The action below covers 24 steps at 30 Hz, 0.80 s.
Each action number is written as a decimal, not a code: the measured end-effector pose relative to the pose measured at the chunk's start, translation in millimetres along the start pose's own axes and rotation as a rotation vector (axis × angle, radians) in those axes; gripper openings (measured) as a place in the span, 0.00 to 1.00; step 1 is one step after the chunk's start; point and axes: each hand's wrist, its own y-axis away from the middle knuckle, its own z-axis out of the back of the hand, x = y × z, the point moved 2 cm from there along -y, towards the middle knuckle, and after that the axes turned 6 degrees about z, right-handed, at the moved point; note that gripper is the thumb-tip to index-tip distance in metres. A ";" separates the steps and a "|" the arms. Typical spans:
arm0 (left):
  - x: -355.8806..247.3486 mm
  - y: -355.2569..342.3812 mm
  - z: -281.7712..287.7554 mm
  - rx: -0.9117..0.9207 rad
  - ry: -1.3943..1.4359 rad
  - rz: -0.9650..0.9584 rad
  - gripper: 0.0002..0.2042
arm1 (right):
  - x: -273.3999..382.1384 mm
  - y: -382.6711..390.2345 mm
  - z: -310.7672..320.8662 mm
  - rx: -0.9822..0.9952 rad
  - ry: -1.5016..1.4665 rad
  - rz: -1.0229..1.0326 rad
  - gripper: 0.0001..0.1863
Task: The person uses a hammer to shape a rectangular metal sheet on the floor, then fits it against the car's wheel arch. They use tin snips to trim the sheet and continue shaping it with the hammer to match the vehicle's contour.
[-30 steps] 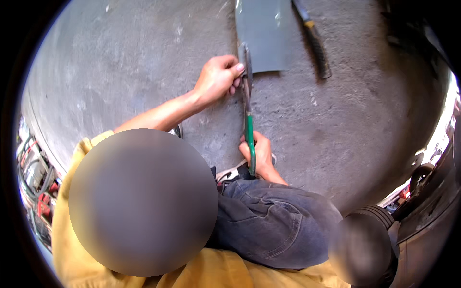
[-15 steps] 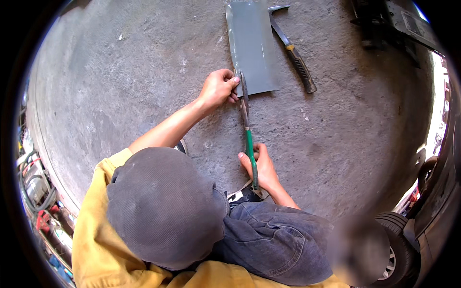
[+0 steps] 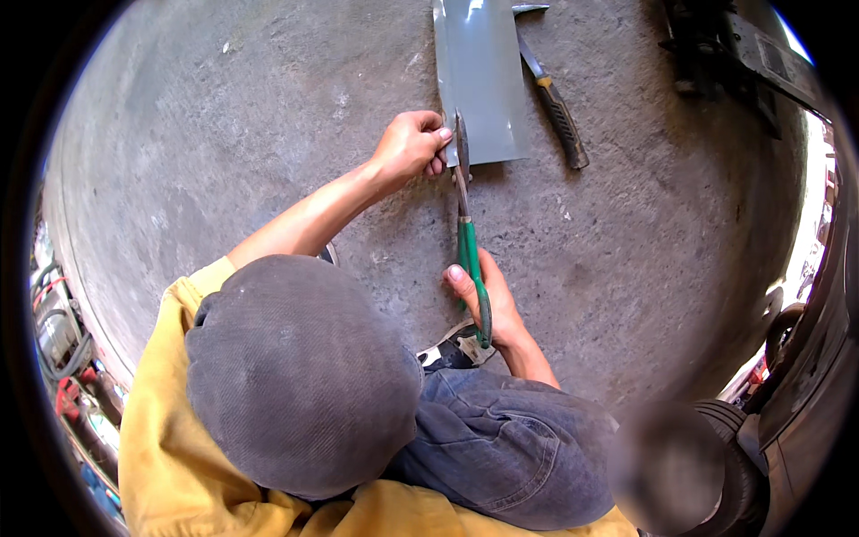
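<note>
A flat grey metal sheet (image 3: 488,89) lies on the floor ahead of me. At its near left corner my left hand (image 3: 414,148) is closed, pinching the edge between thumb and fingers. My right hand (image 3: 488,295) grips the green handles of metal snips (image 3: 466,234), with its thumb on top. The handles are somewhat apart. The blades point away from me and reach over the sheet's near edge, just right of my left fingers. Part of the right hand's grip is hidden behind the handles.
A hammer (image 3: 557,116) with a black and yellow handle lies right of the sheet on rough concrete floor (image 3: 242,143). My bent knee (image 3: 304,376) fills the lower middle. Tools and hoses (image 3: 72,358) line the left rim; a tyre (image 3: 734,447) stands at lower right.
The snips' handles have spread apart and the blades sit slightly farther forward over the sheet. My left hand keeps its pinch. The whole view has shifted a little.
</note>
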 end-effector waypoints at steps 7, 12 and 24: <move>1.0 -6.3 -0.2 -0.028 -0.039 0.006 0.08 | -6.8 -4.8 -1.3 -0.157 0.212 -0.112 0.40; -1.7 -2.2 -1.2 -0.048 -0.046 -0.006 0.08 | -11.3 -4.6 0.7 -0.045 0.271 -0.246 0.34; -7.7 -3.8 -3.0 -0.120 -0.076 0.125 0.08 | -18.8 -8.7 -0.5 -0.040 0.238 -0.175 0.18</move>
